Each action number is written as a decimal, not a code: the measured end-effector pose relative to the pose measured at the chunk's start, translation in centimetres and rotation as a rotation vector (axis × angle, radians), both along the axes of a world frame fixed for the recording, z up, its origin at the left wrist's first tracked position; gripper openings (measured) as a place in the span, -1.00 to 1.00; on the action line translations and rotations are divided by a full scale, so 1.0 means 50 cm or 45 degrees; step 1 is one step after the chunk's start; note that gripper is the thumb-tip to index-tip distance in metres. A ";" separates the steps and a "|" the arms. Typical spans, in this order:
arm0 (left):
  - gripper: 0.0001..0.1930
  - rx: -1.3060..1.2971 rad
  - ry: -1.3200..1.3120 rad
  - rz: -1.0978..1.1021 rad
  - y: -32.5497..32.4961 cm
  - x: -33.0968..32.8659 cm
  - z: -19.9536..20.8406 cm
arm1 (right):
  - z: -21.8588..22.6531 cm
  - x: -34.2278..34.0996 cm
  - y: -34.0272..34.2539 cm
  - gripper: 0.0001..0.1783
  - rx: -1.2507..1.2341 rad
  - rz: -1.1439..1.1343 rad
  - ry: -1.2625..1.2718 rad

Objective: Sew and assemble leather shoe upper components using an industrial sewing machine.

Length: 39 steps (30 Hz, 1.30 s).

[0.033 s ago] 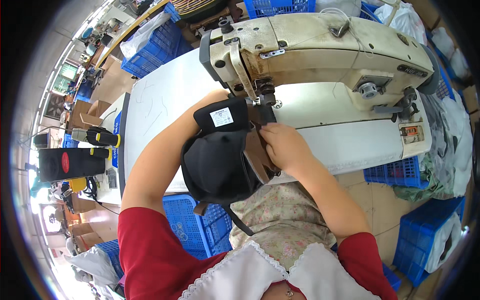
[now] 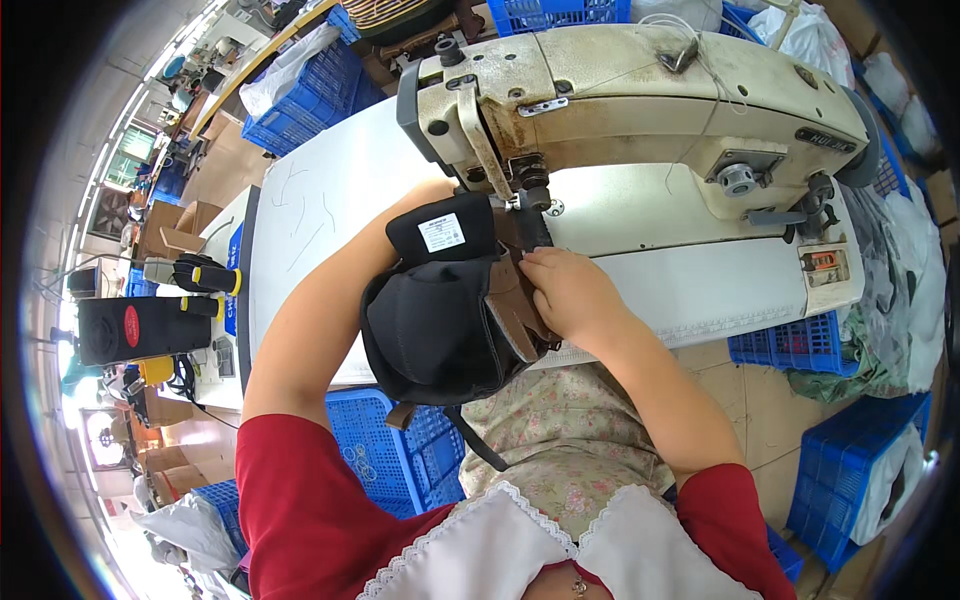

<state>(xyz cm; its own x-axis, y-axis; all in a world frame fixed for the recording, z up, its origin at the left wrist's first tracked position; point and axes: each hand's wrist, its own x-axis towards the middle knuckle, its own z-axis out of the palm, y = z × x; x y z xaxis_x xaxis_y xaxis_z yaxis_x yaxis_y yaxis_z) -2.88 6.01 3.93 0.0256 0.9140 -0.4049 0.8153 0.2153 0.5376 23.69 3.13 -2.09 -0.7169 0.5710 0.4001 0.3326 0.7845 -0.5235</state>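
A black padded shoe upper (image 2: 430, 320) with a white label (image 2: 443, 232) and brown leather trim (image 2: 510, 300) sits under the needle of a cream industrial sewing machine (image 2: 640, 90). My right hand (image 2: 565, 290) rests on the brown trim beside the needle, fingers curled and gripping the upper's edge. My left forearm reaches across the white table (image 2: 330, 190) to the far side of the upper. Only the wrist of my left hand (image 2: 425, 200) shows; the fingers are hidden behind the upper.
Blue plastic crates stand under the table (image 2: 400, 450), at the right (image 2: 780, 345) and at the back left (image 2: 310, 90). A black box with a red mark (image 2: 140, 328) and yellow-and-black handled tools (image 2: 200, 275) lie at the left. Fabric is heaped at the right (image 2: 890, 300).
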 end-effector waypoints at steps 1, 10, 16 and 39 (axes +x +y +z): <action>-0.72 0.004 0.023 -0.003 -0.001 -0.006 -0.003 | 0.006 0.001 -0.001 -0.50 -0.161 0.029 -0.139; -0.68 0.041 0.200 -0.039 0.017 -0.065 -0.048 | 0.067 0.069 -0.011 0.03 -0.473 0.479 0.097; -0.66 0.070 0.318 -0.058 0.014 -0.118 -0.071 | 0.047 0.019 -0.092 0.08 -0.213 -0.036 0.110; -0.55 -0.128 -1.371 1.143 -0.266 -0.018 0.051 | 0.040 0.024 -0.031 -0.32 0.095 0.228 0.088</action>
<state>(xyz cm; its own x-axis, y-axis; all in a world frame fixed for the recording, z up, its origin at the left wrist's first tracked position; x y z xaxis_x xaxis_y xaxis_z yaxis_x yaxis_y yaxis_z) -3.79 -7.29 6.48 -0.2083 0.7529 -0.6243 -0.4149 0.5100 0.7535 24.87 1.58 -0.07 -0.7735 0.4036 0.4888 0.1494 0.8654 -0.4782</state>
